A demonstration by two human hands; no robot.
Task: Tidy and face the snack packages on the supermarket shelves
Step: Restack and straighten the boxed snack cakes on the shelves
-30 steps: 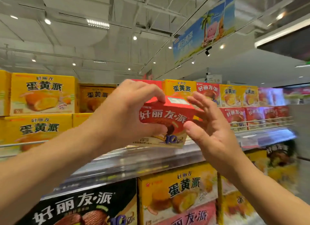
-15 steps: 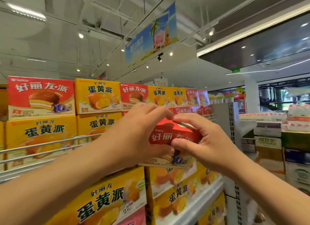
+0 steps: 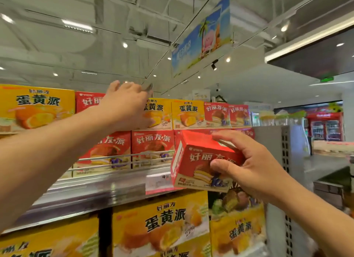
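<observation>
Nearest the camera, the right hand (image 3: 247, 166) grips a red box (image 3: 203, 164), thumb across its front and fingers over its top. The box hangs tilted in the air in front of the shelf edge (image 3: 95, 187), not yet placed. By the look of it, this box is out of the row and has to go back in squarely with its face forward.

Below it, big yellow boxes (image 3: 161, 224) fill the lower shelf, faces forward; they look tidy, though blur hides detail.

Further in, behind a wire rail (image 3: 122, 160), the lower red row (image 3: 132, 147) stands upright and facing out. That part seems done.

Above, the left hand (image 3: 124, 105) reaches to the top row, fingers over the top edge of the boxes where a red one (image 3: 86, 103) meets a yellow one (image 3: 159, 112). It is blurred, so I cannot tell whether it grasps a box or only touches one. The top row mixes red and yellow boxes along its length, which suggests sorting remains. I judge the task to be midway: most fronts face forward, but one box is out of place and the top row needs attention.

There is no table or counter here; the shelves carry everything. Beyond the shelf's end panel (image 3: 285, 153), the shop opens out: a red drinks cooler (image 3: 323, 126) far off, a hanging banner (image 3: 203, 38) overhead, and a white ceiling with spotlights.
</observation>
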